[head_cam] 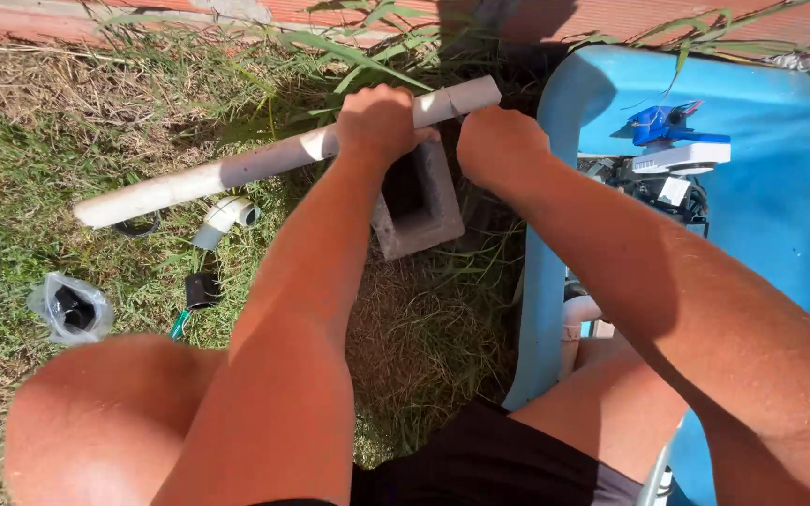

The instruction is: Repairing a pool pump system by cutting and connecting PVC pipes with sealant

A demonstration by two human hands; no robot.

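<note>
Fingers: from my remote view, the left hand (pixel 382 122) is wrapped tight around the white pipe (pixel 274 159), knuckles up; the right hand (pixel 502 145) is balled into a fist just below the pipe's near end, and I cannot tell what, if anything, it grips
Pipe position: lying at a slant across the top of a grey hollow block (pixel 419 201), its long end hanging out over the grass (pixel 30 169) to the left, its short end poking just past the block toward the blue tub (pixel 799 215)
Risk, tipping: most of the pipe's length sits unsupported on the left, so I judge it would lever up and swing down if the left hand loosened
Risk, rolling: a round pipe on a narrow block edge could twist or roll under sideways force from the right fist
Risk, block: it sits on dry straw and looks able to rock
Edges: the tub wall stands just beside the right forearm; a brick border and tall weeds close off the far side
Clutter: a white elbow fitting (pixel 225 217), a small dark tool (pixel 199 292) and a clear bag with a dark part (pixel 69 307) lie on the grass near the left knee
Open room: I see the freest space over the grass to the left, along the pipe's long end
</note>
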